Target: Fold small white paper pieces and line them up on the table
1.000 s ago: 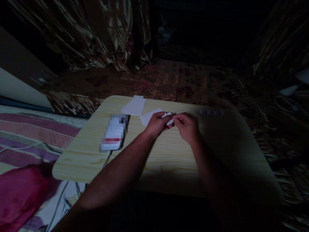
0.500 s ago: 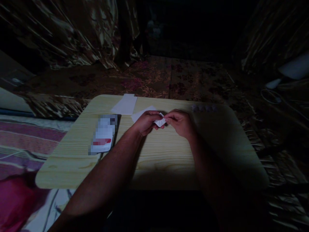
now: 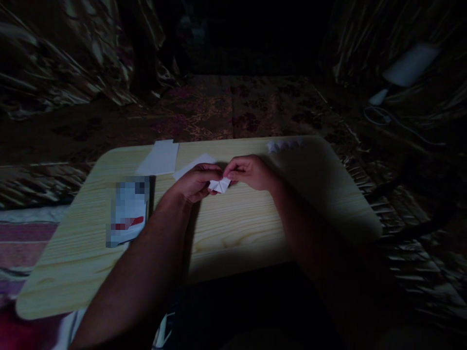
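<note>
A small piece of folded white paper point(image 3: 220, 185) with creases running across it is held between my two hands, above the middle of the wooden table point(image 3: 233, 228). My left hand point(image 3: 199, 182) grips its left side, thumb on top and fingers underneath. At the upper right edge, my right hand point(image 3: 250, 172) pinches the paper between thumb and fingertips. Part of the paper is hidden by my fingers. Just behind my left hand lies a white paper sheet point(image 3: 204, 159), partly covered by that hand.
A stack of white paper point(image 3: 160, 158) lies at the table's back left. Nearer stands a blurred-out phone or box-like item point(image 3: 129, 209) with a red band. Several small folded white paper pieces point(image 3: 284, 145) line the back right edge. A white lamp point(image 3: 410, 65) with a cable stands beyond.
The view has swung to the right, so everything sits further left. The paper in my hands is turned and shows a more fanned, creased shape. Both hands keep their hold.
</note>
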A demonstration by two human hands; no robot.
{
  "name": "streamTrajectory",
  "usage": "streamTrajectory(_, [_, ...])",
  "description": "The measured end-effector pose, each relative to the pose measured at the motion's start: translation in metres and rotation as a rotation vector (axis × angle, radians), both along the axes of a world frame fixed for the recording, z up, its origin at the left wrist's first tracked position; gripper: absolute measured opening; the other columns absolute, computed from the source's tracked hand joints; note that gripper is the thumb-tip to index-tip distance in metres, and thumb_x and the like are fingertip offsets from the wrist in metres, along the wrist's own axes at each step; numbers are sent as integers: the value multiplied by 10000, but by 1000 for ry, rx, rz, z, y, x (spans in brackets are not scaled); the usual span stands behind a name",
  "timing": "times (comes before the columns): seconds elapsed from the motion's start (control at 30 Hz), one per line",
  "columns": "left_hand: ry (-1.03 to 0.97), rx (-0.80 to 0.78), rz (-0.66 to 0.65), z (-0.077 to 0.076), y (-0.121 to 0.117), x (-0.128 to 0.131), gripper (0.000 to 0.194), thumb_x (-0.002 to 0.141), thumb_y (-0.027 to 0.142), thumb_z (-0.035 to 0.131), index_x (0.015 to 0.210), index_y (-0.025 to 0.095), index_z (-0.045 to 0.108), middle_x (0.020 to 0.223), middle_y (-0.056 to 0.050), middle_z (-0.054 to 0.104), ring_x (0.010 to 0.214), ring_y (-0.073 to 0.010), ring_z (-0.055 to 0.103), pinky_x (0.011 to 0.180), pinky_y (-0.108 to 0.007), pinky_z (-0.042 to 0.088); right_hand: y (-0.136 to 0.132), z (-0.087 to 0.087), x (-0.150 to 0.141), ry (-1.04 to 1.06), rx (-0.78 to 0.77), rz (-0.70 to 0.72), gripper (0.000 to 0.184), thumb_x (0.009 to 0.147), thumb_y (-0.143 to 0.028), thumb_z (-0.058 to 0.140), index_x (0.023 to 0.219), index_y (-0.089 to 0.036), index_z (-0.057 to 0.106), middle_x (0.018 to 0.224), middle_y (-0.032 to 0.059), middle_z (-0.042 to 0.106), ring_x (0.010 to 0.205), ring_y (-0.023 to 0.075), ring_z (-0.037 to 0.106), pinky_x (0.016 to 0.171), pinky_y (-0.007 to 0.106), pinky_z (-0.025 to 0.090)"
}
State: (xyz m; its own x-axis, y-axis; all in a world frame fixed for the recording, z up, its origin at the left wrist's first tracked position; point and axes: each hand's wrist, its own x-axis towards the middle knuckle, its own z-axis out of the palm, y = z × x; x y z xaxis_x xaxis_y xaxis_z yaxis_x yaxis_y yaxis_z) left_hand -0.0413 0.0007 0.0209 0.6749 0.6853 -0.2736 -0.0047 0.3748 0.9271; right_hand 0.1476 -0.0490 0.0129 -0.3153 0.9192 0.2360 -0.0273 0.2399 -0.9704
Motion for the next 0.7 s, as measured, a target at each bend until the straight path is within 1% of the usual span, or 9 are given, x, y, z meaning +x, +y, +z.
streamTrajectory(0.13, [1, 14, -73, -1, -1, -1, 156, 623, 174, 748, 740, 77, 712, 594, -66, 661, 413, -124, 571, 365, -193, 435, 0, -2, 4, 18, -13, 67, 188, 773, -282, 727, 841, -130, 640, 748, 12, 666, 675, 108, 626, 652, 259, 547])
streamTrajectory(0.23, [2, 33, -88, -2, -2, -1, 161, 613, 156, 760, 751, 78, 729, 613, -77, 678, 427, -120, 578, 386, -189, 442, 1, -5, 7, 25, -23, 105, 221, 763, -296, 743, 850, -129, 627, 741, 11, 665, 668, 115, 634, 637, 266, 557])
streamTrajectory(0.37, [13, 36, -126, -2, -2, 0, 201, 598, 153, 777, 782, 76, 748, 638, -93, 691, 461, -111, 582, 416, -180, 444, 1, -6, 11, 17, -43, 134, 230, 786, -320, 728, 854, -129, 618, 753, 22, 669, 673, 124, 643, 632, 274, 564])
streamTrajectory(0.5, [30, 43, -140, -1, -2, 1, 209, 586, 145, 781, 787, 96, 754, 646, -76, 696, 465, -97, 575, 434, -174, 443, -1, -5, 12, 14, -63, 146, 251, 791, -345, 725, 847, -129, 611, 748, 15, 661, 660, 121, 642, 616, 265, 563])
streamTrajectory(0.7, [72, 46, -149, 2, -5, 1, 189, 565, 117, 769, 753, 106, 744, 595, -44, 669, 447, -74, 552, 426, -152, 412, -4, -2, 10, 3, -87, 159, 262, 773, -355, 737, 830, -135, 605, 732, -2, 647, 650, 109, 633, 607, 248, 553])
